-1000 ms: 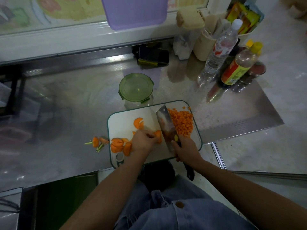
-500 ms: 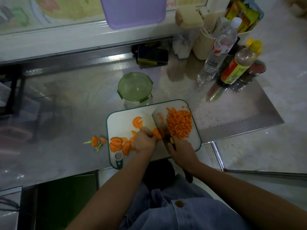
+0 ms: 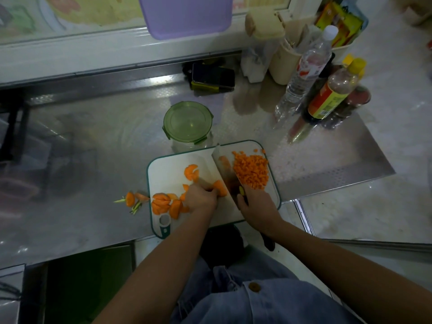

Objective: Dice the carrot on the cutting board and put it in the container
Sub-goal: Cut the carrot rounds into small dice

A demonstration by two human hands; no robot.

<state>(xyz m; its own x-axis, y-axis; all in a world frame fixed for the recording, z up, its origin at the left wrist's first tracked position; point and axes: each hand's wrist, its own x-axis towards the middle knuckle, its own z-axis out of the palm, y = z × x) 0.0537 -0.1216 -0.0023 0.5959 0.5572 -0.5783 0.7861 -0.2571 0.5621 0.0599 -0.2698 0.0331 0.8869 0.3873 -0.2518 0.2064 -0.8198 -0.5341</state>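
Left hand point(image 3: 203, 199) curled, pinning carrot piece point(image 3: 219, 187), right hand point(image 3: 256, 203) gripping cleaver point(image 3: 225, 170) handle

Knife handle point(image 3: 268, 243) mostly under R hand point(image 3: 254, 204); purple tray point(image 3: 187, 15) cut off up top.

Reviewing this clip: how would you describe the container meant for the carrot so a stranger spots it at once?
Start at the white, green-rimmed cutting board on the steel counter. Just past its far edge stands a round clear container, closed. It alone has a flat, translucent green clip lid; the bottles farther right are tall with narrow caps.
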